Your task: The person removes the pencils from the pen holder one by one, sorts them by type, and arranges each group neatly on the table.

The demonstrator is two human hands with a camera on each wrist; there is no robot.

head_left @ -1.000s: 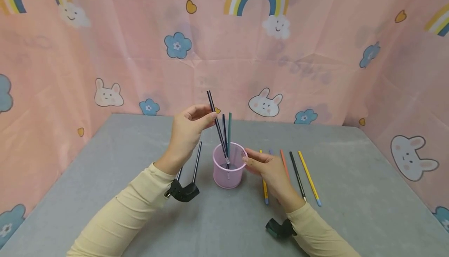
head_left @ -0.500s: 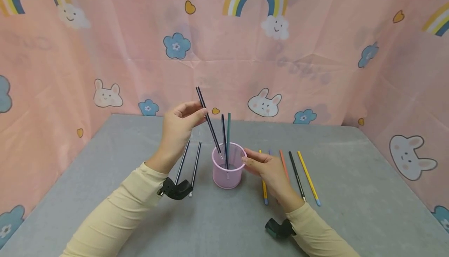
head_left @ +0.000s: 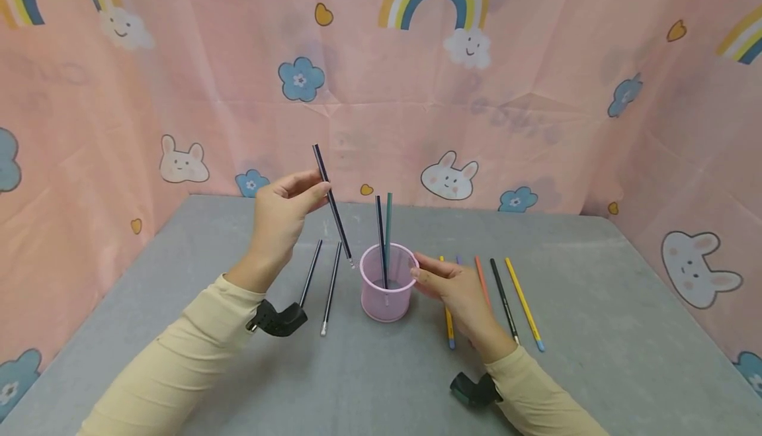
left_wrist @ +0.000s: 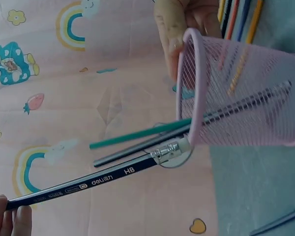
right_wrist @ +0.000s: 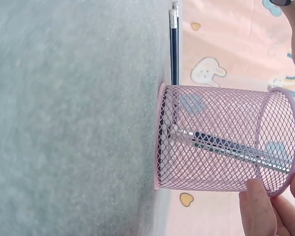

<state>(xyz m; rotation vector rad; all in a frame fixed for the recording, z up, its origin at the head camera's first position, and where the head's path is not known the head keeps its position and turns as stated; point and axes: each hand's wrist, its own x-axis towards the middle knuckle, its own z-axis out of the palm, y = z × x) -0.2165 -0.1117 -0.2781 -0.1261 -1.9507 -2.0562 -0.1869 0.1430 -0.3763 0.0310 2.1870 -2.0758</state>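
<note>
My left hand (head_left: 278,221) pinches a dark blue striped pencil (head_left: 335,210) near its upper end. The pencil leans in the air just left of the cup, eraser end down; in the left wrist view it reads "HB". A pink mesh pencil cup (head_left: 385,305) stands upright on the table. My right hand (head_left: 467,296) grips its right rim between thumb and fingers, also visible in the right wrist view beside the mesh wall (right_wrist: 216,105). Inside the cup stand a dark pencil (head_left: 380,231) and a green pencil (head_left: 389,219).
Two dark pencils, one (head_left: 331,290) nearer the cup and one (head_left: 311,270) further left, lie on the grey table (head_left: 595,304). Right of the cup lie several pencils, among them a yellow one (head_left: 525,304), a black one (head_left: 505,298) and a red one (head_left: 482,277). A pink printed cloth (head_left: 369,118) hangs behind.
My left hand has drawn the dark blue pencil up out of the cup and moved it left, past the rim. The right hand stays on the cup.
</note>
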